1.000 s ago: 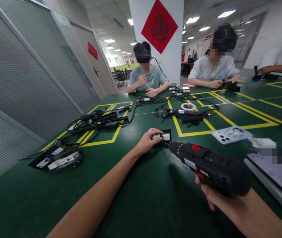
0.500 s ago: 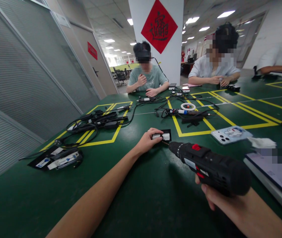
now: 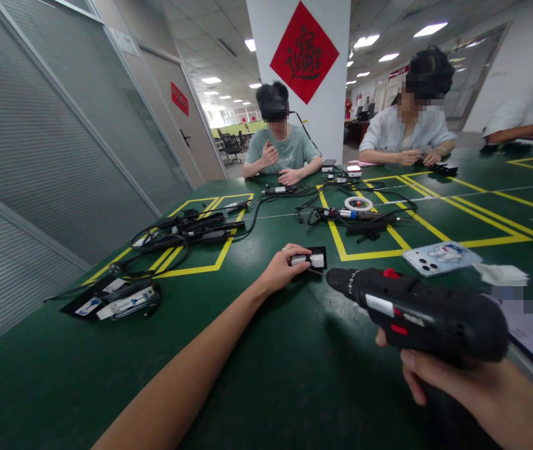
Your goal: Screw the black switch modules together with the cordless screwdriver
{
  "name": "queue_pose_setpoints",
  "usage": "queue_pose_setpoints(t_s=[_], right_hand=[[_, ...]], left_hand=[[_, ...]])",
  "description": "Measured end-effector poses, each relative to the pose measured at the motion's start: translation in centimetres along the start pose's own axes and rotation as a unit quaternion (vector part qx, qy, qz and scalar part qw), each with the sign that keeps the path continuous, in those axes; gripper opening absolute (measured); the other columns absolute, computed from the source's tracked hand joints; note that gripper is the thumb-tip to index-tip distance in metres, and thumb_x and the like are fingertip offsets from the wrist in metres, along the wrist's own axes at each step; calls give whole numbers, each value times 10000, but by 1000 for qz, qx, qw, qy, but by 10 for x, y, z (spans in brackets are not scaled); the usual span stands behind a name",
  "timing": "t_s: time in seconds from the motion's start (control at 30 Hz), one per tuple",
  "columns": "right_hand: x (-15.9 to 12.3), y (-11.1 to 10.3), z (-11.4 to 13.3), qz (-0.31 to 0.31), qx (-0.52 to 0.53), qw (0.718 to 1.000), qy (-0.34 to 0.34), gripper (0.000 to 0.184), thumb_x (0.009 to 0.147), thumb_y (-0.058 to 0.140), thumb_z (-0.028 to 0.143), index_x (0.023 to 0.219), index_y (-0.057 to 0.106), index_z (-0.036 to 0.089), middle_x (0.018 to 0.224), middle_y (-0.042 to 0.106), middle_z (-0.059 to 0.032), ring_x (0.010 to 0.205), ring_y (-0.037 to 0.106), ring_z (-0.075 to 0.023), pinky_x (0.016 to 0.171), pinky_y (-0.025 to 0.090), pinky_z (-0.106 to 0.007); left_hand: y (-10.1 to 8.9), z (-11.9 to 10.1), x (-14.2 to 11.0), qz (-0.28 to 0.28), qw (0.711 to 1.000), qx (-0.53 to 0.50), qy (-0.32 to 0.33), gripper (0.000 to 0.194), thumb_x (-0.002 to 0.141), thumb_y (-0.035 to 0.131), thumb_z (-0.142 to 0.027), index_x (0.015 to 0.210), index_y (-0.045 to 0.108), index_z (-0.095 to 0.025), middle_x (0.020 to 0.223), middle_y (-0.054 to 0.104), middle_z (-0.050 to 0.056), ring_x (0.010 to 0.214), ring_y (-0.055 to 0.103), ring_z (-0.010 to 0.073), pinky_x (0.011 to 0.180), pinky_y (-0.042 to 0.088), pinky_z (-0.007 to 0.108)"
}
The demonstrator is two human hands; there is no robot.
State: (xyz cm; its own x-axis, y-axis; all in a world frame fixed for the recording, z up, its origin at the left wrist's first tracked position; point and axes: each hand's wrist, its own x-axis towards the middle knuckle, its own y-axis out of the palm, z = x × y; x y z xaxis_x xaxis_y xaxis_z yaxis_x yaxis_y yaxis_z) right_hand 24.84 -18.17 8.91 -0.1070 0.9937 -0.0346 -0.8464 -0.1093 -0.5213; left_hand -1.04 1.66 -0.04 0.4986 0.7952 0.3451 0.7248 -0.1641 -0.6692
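The dark green table (image 3: 294, 387), marked with yellow tape lines (image 3: 200, 271), fills the foreground. Beyond its far edge rises a white pillar (image 3: 332, 119) bearing a red diamond-shaped sign (image 3: 304, 53). Three people are seated around the table: one in a grey-green shirt (image 3: 289, 150), one in a pale open shirt (image 3: 404, 134) with both hands on small dark parts, and one in white (image 3: 519, 119), cut by the right border.

The black power drill (image 3: 425, 312) lies nearly level above the table, chuck toward the left. The right hand (image 3: 453, 375) is closed around its handle. At the left, black cabled devices (image 3: 200, 231) form a tangled cluster; nearer the viewer rest black pieces with white labels (image 3: 130, 300).

A phone in a patterned case (image 3: 442, 257) lies right of centre, a crumpled white tissue (image 3: 500, 274) just beside it. The left hand (image 3: 282, 269) is narrowed on a small black-and-white part (image 3: 317, 260), which rests at mid-table, just left of the chuck — contact with the drill's thin bit cannot be judged. Smallest is a white ring (image 3: 358, 204), beside dark cabled tools (image 3: 364, 219).
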Motion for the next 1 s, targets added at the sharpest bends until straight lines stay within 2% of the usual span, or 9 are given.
queue_pose_setpoints(t_s=[0.17, 0.33, 0.4, 0.53, 0.67, 0.77, 0.83, 0.9, 1.0], right_hand=[[4, -7, -7, -17, 21, 1000, -11, 266, 812, 487, 446, 771, 669, 256, 697, 706, -3, 604, 677, -183, 564, 564, -237], [7, 7, -16, -153, -64, 986, -33, 291, 750, 562, 490, 665, 647, 225, 720, 700, -41, 627, 667, -210, 520, 553, -280], [6, 13, -17, -172, -89, 981, -26, 330, 725, 576, 526, 643, 637, 212, 709, 691, -52, 604, 655, -211, 501, 544, -292], [2, 19, -17, -137, -85, 987, -25, 299, 760, 564, 481, 653, 636, 211, 627, 664, -18, 537, 624, -174, 495, 532, -265], [-1, 20, -17, -130, -50, 989, -49, 263, 775, 581, 411, 921, 664, 208, 750, 706, -20, 652, 669, -191, 601, 561, -277], [-5, 21, -20, -135, -40, 989, -52, 373, 767, 598, 398, 1085, 622, 203, 962, 709, -59, 887, 673, -236, 772, 558, -341], [-8, 22, -23, -139, -35, 988, -56, 403, 768, 600, 391, 1124, 606, 201, 1027, 694, -72, 962, 653, -250, 854, 531, -377], [-10, 26, -25, -162, -23, 984, -72, 474, 763, 605, 376, 1200, 558, 199, 1072, 676, -80, 997, 638, -254, 913, 498, -398], [-15, 32, -19, -200, -3, 975, -92, 651, 753, 611, 346, 1350, 395, 203, 1205, 603, -95, 1091, 587, -259, 990, 436, -430]], left_hand=[[-1, -1, -1, 5, 1000, 0, -7, 307, 852, 562, -315, 1114, 561, -155, 1180, 553, 94, 1031, 555, 236, 868, 477, 460], [-1, 0, -3, 7, 1000, 2, -13, 305, 854, 559, -313, 1114, 559, -153, 1188, 548, 97, 1022, 560, 234, 846, 492, 447], [0, 0, -3, 4, 1000, 4, -9, 303, 852, 563, -309, 1112, 561, -153, 1194, 545, 97, 1031, 556, 237, 852, 490, 451], [2, -3, -4, -14, 1000, 8, 2, 307, 841, 579, -301, 1111, 566, -155, 1234, 529, 100, 1087, 530, 253, 896, 463, 479], [-1, -13, -8, -82, 996, 24, 1, 372, 824, 597, -318, 1158, 540, -163, 1350, 436, 106, 1227, 411, 302, 998, 347, 556], [-8, -31, -16, -147, 989, 37, -2, 319, 867, 521, -326, 1141, 533, -163, 1363, 388, 114, 1285, 328, 299, 1056, 250, 559], [-13, -50, -26, -154, 987, 39, 10, 287, 883, 476, -340, 1107, 546, -174, 1337, 389, 119, 1300, 306, 279, 1085, 216, 524], [-15, -76, -40, -117, 992, 35, 34, 339, 834, 540, -398, 1100, 562, -189, 1318, 409, 117, 1307, 300, 280, 1100, 212, 490], [-8, -123, -66, -14, 998, 23, 63, 641, 628, 730, -491, 1176, 551, -210, 1340, 431, 109, 1265, 374, 309, 1073, 306, 449]])
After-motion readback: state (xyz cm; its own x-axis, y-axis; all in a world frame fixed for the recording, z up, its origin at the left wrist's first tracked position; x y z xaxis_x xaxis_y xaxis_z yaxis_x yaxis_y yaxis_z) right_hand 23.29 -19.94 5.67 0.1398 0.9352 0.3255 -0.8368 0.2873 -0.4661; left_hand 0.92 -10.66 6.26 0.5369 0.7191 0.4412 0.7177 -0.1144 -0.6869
